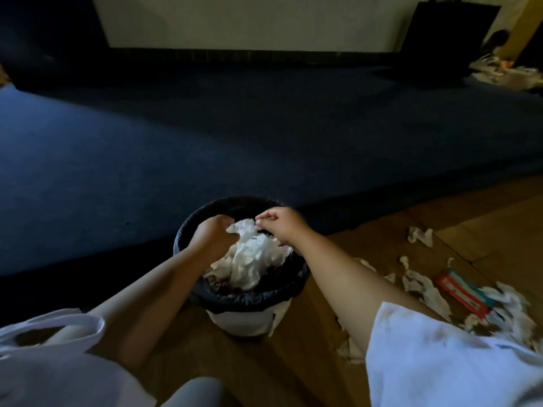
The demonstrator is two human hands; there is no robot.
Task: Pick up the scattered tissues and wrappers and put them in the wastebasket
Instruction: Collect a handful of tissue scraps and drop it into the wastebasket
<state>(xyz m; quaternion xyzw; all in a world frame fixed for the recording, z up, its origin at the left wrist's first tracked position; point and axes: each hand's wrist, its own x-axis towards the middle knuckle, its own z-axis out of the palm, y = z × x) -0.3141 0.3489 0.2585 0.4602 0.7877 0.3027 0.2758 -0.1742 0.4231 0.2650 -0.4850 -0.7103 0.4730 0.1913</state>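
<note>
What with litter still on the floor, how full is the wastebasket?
Nearly full, it seems: tissues pile to the wastebasket rim.

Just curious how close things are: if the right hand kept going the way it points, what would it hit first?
Most likely the white tissue wad that the right hand pinches over the wastebasket, then the left hand just past it. Depth is unclear from one view.

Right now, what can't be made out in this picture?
All in the head view:
- The wastebasket contents: covered by the tissue wad and the left hand.
- Whether the right hand has a grip on the wad: fingertips too small.
- The red-and-teal wrapper print: blurred, partly under tissues.
- The far-right heap: dark, too small.
</note>
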